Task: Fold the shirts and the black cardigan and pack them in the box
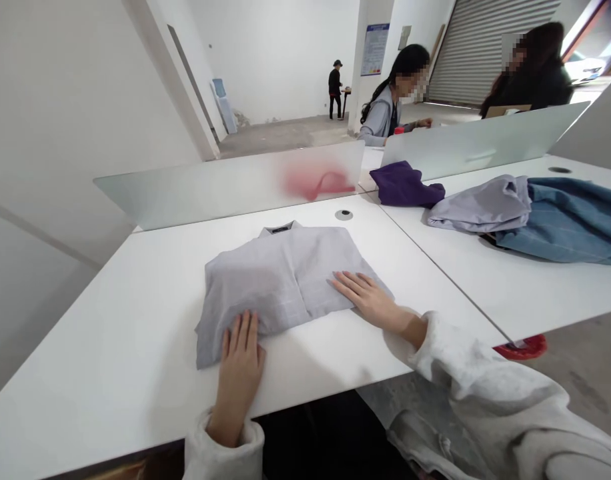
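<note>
A light grey collared shirt [280, 273] lies folded on the white table [110, 320], its collar pointing to the far side. On the near left part of the shirt rests my left hand [241, 360], palm down with the fingers stretched out. My right hand [370, 300] lies flat on the shirt's near right part, fingers extended. Neither hand grips the cloth. The underside of the folded shirt is hidden.
Frosted dividers [225, 190] run along the table's far edge. On the adjoining right table are a purple cloth [405, 185], a pale lilac garment [485, 205] and a blue garment [575, 220]. Two people sit beyond the dividers, and another person [335, 87] stands farther back.
</note>
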A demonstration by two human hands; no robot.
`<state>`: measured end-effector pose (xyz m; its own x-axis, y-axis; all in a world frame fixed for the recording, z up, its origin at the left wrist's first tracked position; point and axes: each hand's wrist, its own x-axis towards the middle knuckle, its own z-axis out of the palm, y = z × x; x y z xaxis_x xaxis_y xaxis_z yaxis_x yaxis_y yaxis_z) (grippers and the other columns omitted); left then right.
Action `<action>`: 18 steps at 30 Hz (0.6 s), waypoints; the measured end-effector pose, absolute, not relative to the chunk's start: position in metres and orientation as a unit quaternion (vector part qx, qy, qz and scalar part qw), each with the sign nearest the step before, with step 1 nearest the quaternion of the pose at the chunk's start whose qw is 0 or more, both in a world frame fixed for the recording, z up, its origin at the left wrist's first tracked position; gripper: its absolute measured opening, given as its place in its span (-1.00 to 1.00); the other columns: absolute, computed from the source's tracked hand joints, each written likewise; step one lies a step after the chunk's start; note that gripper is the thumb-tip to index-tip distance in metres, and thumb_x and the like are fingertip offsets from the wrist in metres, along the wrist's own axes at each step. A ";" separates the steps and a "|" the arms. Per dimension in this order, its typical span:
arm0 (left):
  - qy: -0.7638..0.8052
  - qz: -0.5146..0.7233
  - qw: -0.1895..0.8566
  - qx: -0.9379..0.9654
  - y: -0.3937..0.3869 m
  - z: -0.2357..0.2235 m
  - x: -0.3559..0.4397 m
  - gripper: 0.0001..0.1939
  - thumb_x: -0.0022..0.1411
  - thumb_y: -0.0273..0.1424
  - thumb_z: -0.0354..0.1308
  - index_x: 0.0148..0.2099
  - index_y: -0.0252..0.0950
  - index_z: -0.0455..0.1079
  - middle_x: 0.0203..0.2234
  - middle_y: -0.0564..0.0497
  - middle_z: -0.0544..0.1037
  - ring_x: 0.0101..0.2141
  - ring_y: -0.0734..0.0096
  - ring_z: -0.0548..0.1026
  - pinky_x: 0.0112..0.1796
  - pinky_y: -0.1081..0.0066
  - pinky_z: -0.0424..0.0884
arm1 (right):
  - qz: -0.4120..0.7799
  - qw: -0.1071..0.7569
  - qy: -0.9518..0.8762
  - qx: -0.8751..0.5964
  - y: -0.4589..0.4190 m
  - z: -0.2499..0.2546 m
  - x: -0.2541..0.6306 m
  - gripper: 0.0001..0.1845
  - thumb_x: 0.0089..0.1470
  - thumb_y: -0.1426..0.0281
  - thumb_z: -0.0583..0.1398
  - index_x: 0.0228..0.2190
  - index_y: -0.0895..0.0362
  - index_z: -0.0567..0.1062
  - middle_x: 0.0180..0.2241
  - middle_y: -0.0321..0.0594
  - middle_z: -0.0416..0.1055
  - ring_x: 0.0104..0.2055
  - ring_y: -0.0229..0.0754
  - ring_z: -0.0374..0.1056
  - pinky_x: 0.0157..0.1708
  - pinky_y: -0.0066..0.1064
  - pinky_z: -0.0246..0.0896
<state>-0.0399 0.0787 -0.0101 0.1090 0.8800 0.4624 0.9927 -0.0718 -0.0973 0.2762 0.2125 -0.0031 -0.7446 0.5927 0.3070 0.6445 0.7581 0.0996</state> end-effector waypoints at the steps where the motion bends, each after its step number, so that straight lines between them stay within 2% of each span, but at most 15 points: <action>1: -0.660 -0.149 0.197 -0.709 0.080 -0.011 -0.047 -0.39 0.28 -0.51 -0.19 0.37 -0.41 -0.07 0.22 -0.24 0.24 0.22 -0.01 0.18 0.15 -0.03 0.12 | -0.095 0.127 -0.926 -0.344 0.214 -0.003 0.278 -0.15 0.03 0.67 0.00 0.32 0.08 -0.11 0.32 -0.12 -0.07 0.30 0.03 -0.02 0.16 -0.06 0.04; 4: -0.678 -0.151 0.185 -0.695 0.084 -0.007 -0.068 -0.29 0.24 -0.54 -0.17 0.40 -0.33 -0.24 0.26 -0.21 0.17 0.24 -0.04 0.13 0.17 -0.08 0.08 | -0.085 0.116 -0.921 -0.363 0.216 -0.002 0.280 -0.12 -0.05 0.69 0.02 0.30 0.09 -0.01 0.31 -0.13 -0.04 0.30 0.05 0.00 0.16 -0.04 0.02; 6: -0.677 -0.147 0.170 -0.701 0.085 -0.003 -0.078 -0.26 0.19 -0.59 -0.17 0.40 -0.31 -0.23 0.28 -0.20 0.12 0.24 0.00 0.14 0.17 -0.04 0.11 | -0.077 0.105 -0.921 -0.366 0.217 -0.001 0.281 -0.13 -0.07 0.69 0.03 0.28 0.10 0.05 0.29 -0.12 0.03 0.29 0.05 0.01 0.16 -0.05 0.03; 8: -0.670 -0.143 0.153 -0.712 0.084 -0.001 -0.086 -0.25 0.16 -0.64 -0.20 0.39 -0.27 -0.17 0.29 -0.16 0.11 0.22 0.09 0.19 0.16 0.05 0.17 | -0.067 0.096 -0.924 -0.364 0.219 0.001 0.283 -0.15 -0.08 0.69 0.04 0.26 0.11 0.10 0.27 -0.13 0.07 0.29 0.03 0.01 0.17 -0.07 0.03; 11: -0.673 -0.147 0.149 -0.709 0.080 0.001 -0.094 -0.26 0.14 -0.68 -0.26 0.36 -0.24 -0.02 0.25 -0.08 0.21 0.19 0.21 0.25 0.12 0.18 0.27 | -0.059 0.096 -0.926 -0.359 0.220 0.005 0.289 -0.22 -0.05 0.68 0.05 0.23 0.13 0.17 0.26 -0.12 0.11 0.28 0.02 0.04 0.17 -0.06 0.05; 15: -0.674 -0.125 0.152 -0.712 0.070 0.003 -0.102 -0.32 0.14 -0.68 -0.25 0.27 -0.26 0.20 0.15 -0.03 0.37 0.12 0.23 0.36 0.05 0.23 0.36 | -0.059 0.111 -0.927 -0.353 0.217 0.008 0.299 -0.31 0.02 0.67 0.02 0.20 0.12 0.24 0.22 -0.12 0.17 0.25 -0.01 0.10 0.16 -0.06 0.07; 18: -0.654 -0.089 0.120 -0.741 0.058 0.002 -0.109 -0.34 0.12 -0.67 -0.25 0.21 -0.25 0.30 0.10 0.01 0.43 0.07 0.28 0.42 0.03 0.26 0.39 | -0.043 0.087 -0.934 -0.344 0.212 0.003 0.309 -0.29 0.03 0.69 0.00 0.21 0.10 0.23 0.22 -0.14 0.17 0.27 -0.01 0.08 0.18 -0.05 0.06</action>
<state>-0.1088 0.0583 0.0024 0.1281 0.9488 0.2886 0.9915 -0.1152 -0.0611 0.3088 0.2117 0.0031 -0.7486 0.6346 0.1919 0.6496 0.7599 0.0214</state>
